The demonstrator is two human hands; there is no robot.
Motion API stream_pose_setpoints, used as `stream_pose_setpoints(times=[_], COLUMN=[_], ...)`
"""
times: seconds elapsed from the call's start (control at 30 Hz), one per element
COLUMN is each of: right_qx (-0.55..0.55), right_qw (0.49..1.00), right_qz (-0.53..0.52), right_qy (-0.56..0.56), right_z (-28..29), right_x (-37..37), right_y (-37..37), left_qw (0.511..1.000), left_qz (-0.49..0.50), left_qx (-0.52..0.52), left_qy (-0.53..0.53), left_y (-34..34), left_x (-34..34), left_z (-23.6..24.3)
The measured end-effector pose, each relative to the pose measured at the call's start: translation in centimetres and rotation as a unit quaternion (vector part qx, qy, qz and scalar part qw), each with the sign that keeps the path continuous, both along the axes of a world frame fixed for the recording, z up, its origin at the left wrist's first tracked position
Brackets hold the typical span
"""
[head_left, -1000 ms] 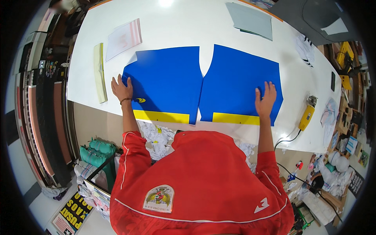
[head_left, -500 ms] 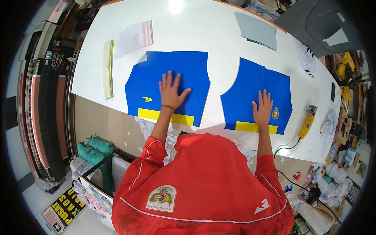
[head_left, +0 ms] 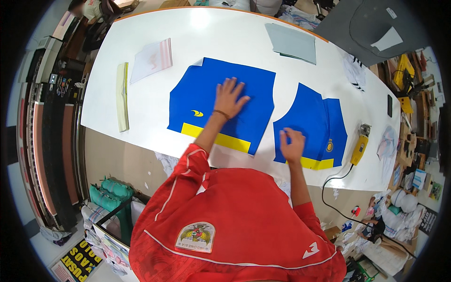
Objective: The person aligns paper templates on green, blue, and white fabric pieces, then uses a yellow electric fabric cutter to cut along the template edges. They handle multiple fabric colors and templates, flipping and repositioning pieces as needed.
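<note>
Two cut blue fabric panels with yellow strips along their near edges lie flat on the white table. My left hand [head_left: 229, 98], fingers spread, lies on the larger left blue panel [head_left: 192, 91], which has a small yellow mark and a folded-back far corner. At the left edge of the smaller right blue panel [head_left: 310, 110] is my right hand [head_left: 292, 144], its fingers bent and the thumb apart, with nothing seen in it. A crease runs down that panel, left of its round yellow crest. A narrow gap of table separates the two panels.
On the white table [head_left: 141, 108], a yellow handheld electric cutter [head_left: 360, 148] with a black cord [head_left: 331, 178] lies to the right. Pale panels [head_left: 152, 61], a folded yellowish strip [head_left: 122, 94] and grey-green sheets [head_left: 291, 42] lie farther out. A person [head_left: 91, 10] is at the far left.
My left hand has slid right with the left panel, which has turned clockwise. My right hand has moved left and nearer, its fingers now bent. The view has shifted slightly.
</note>
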State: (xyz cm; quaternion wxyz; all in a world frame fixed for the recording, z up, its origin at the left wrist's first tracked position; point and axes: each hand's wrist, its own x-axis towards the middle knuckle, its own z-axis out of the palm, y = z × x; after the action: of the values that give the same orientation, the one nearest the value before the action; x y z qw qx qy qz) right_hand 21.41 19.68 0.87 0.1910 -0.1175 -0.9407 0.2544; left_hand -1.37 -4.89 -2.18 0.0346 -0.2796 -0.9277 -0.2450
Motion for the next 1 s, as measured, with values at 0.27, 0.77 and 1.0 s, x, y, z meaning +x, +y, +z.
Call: stream_pose_setpoints(times=[0.27, 0.77, 1.0], right_qx=[-0.048, -0.855, -0.734], right_qw=[0.949, 0.515, 0.672], right_qz=[0.002, -0.042, -0.045], right_qy=[-0.311, -0.042, -0.09], right_z=[3.0, -0.6, 0.8], right_x=[-3.5, -6.8, -5.4], right_y=[-10.0, -8.9, -5.7], left_qw=[0.931, 0.964, 0.947], left_qz=[0.273, 0.26, 0.301], left_qx=[-0.24, -0.045, -0.098], left_qy=[-0.038, -0.021, -0.057], left_y=[-17.1, -22.9, -26.1], left_x=[-13.2, 9.0, 10.0], left_z=[0.8, -0.9, -1.0])
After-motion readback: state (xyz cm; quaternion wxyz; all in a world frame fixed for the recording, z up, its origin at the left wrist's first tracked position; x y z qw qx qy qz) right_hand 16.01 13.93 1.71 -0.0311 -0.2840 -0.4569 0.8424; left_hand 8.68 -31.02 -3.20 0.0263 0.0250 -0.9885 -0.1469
